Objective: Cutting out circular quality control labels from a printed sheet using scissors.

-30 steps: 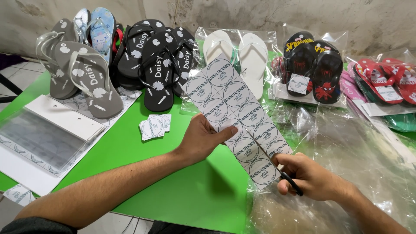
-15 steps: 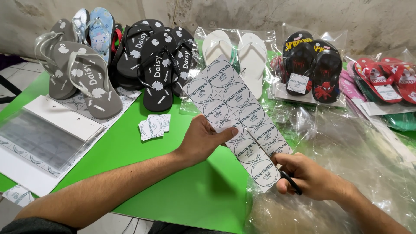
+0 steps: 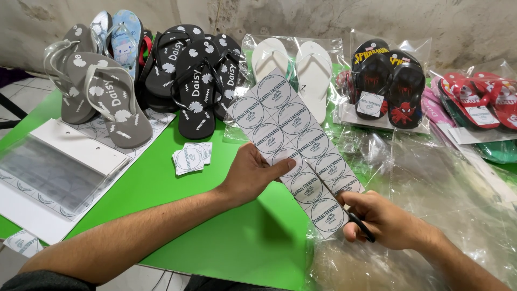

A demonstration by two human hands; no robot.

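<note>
Two hands hold a sticker sheet over the green counter

Clear bags (image 3: 371, 75) at the back hold flip-flops: a white pair (image 3: 293, 67), a black pair and a red pair. The left hand (image 3: 253, 175) pinches the sheet (image 3: 293, 143) at its middle, thumb on top. The right hand (image 3: 385, 221) is closed around black scissors (image 3: 360, 225) touching the sheet's lower end. Cut stickers (image 3: 191, 157) lie near
</note>
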